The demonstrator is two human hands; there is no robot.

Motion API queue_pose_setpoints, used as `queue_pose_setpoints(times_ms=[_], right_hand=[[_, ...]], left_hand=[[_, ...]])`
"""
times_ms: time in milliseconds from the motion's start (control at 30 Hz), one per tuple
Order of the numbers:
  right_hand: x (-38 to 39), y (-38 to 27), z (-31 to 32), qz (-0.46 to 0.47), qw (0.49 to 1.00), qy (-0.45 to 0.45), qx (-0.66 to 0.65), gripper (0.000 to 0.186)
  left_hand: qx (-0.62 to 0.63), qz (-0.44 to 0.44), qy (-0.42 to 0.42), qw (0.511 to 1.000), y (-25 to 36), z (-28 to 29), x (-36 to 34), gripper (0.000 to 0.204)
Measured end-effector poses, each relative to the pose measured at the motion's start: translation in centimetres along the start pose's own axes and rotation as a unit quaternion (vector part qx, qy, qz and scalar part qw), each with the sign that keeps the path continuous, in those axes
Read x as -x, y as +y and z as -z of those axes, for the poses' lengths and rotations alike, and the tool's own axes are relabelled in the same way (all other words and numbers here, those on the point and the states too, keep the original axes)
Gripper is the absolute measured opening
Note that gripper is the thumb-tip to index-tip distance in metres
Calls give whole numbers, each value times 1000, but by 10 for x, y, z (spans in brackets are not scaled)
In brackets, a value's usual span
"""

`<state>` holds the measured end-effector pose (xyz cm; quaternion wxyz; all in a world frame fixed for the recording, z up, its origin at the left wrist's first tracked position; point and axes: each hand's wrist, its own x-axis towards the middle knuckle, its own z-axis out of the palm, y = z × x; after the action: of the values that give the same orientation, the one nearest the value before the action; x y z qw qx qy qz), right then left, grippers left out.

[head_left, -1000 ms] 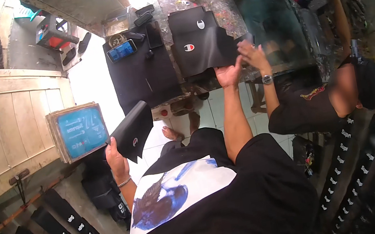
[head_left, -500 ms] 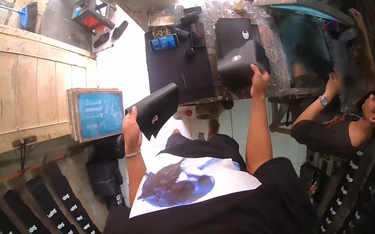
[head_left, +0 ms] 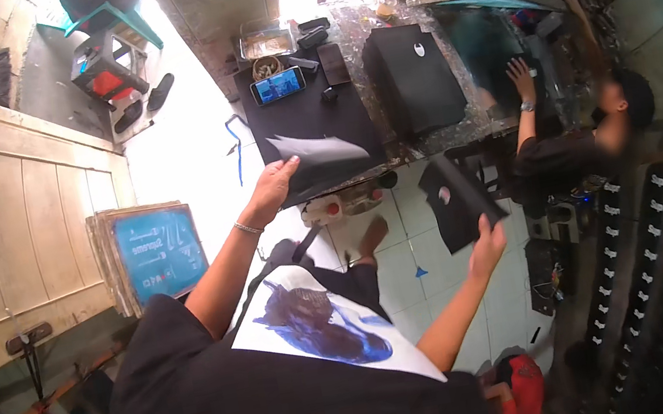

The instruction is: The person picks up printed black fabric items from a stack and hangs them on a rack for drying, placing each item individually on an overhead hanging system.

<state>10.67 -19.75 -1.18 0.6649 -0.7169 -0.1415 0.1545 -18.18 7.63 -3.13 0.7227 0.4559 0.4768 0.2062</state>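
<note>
My left hand (head_left: 275,188) grips one or more thin black sheets (head_left: 322,152), held over the front part of the table and blurred by motion. Out past the table's front edge, my right hand (head_left: 488,248) pinches another bent black sheet (head_left: 460,204) by its lower corner. A small round print shows on that sheet. Beyond it on the table lies a stack of black sheets (head_left: 417,90), the top one bearing a small white print. I cannot tell how many sheets either hand has.
A co-worker (head_left: 581,136) reaches over a dark surface at the right. Nearby on the table are a lit phone (head_left: 278,85), a clear box (head_left: 265,43) and a tape roll (head_left: 267,67). Framed blue screens (head_left: 158,253) lean at the left. Racks of printed black strips (head_left: 646,258) stand lower right.
My right hand has carried its sheet from above the stack to past the table's front edge. My left hand has moved right and up over the table. My view has turned right.
</note>
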Motion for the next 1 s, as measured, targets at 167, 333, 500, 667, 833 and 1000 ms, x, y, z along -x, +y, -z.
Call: queue_pose_setpoints(times_ms=[167,333,500,667,833,1000], right_hand=[[145,28,52,-64,985,140,78,16],[266,33,102,-113,937,293,150,18],[410,-14,152,-121,883,434,128,17],[605,-16,169,-96,808,581,2,15],[785,3,145,-81,726,682,-14,19],[915,-4,111,-290,588,744,127,22]], left_hand=[[-107,14,-130,986,11,-19,19,29],[-27,-7,-304,952,-29,-63,34,29],[-292,-266,-442,805,-95,-118,68,37],[-417,-472,-532,566,-146,-172,201,44],[-265,-148,-675,673,-242,-186,300,43],[-255,97,-706,654,-298,-197,442,19]])
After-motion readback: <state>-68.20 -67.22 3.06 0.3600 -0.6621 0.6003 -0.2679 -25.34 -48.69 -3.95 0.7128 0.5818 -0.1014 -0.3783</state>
